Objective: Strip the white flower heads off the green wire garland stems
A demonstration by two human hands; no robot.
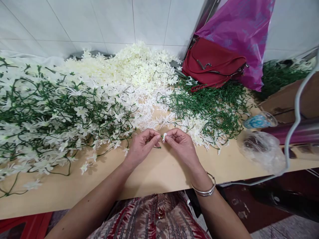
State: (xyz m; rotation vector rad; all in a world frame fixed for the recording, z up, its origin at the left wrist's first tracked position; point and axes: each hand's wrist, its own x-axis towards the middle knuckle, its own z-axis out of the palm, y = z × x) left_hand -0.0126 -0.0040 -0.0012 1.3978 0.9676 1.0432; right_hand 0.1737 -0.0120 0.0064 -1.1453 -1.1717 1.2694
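Note:
Above the front part of the wooden table, my left hand [143, 146] pinches a thin green stem [157, 147] between thumb and forefinger. Close beside it on the right, my right hand [181, 146] holds a small white flower piece [164, 137] at its fingertips. The fingertips of both hands almost meet at this piece. Behind them lie loose white stringy pieces [147, 116]. A large heap of white flowers on green stems [74, 113] spreads out to the left. Bare green stems [209, 106] are piled to the right.
Cream blossoms [139, 63] are heaped along the tiled wall. A red bag [211, 63] and a purple plastic bag [239, 30] stand at the back right. At the right are a plastic cup [260, 120], a clear bag [264, 149] and a pale cable [296, 109] crossing the table edge.

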